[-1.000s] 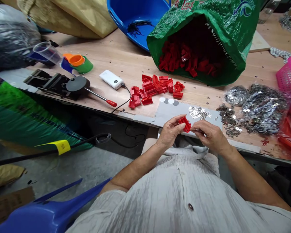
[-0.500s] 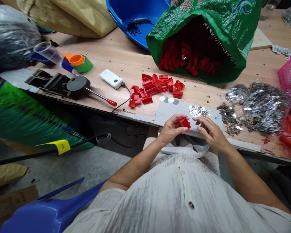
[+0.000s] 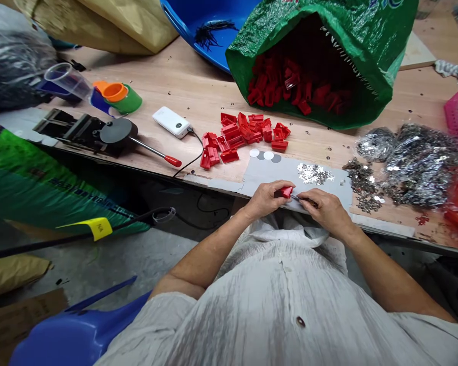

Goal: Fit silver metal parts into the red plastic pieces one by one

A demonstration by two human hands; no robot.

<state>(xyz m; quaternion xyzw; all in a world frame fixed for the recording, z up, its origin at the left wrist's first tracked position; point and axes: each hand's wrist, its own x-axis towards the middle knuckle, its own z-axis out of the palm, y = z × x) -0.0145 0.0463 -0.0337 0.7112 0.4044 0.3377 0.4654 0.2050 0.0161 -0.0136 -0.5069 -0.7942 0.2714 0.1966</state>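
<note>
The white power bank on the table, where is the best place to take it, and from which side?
Probably by its two long sides, coming from above. The white power bank lies flat on the wooden table, so only its edges offer a hold. A black cable is plugged into the end facing the loose red plastic parts, so keep away from that end.

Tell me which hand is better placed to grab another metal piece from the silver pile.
Right, probably. The right hand lies just below the silver pile on the grey card, while the left hand grips the red clip.
</note>
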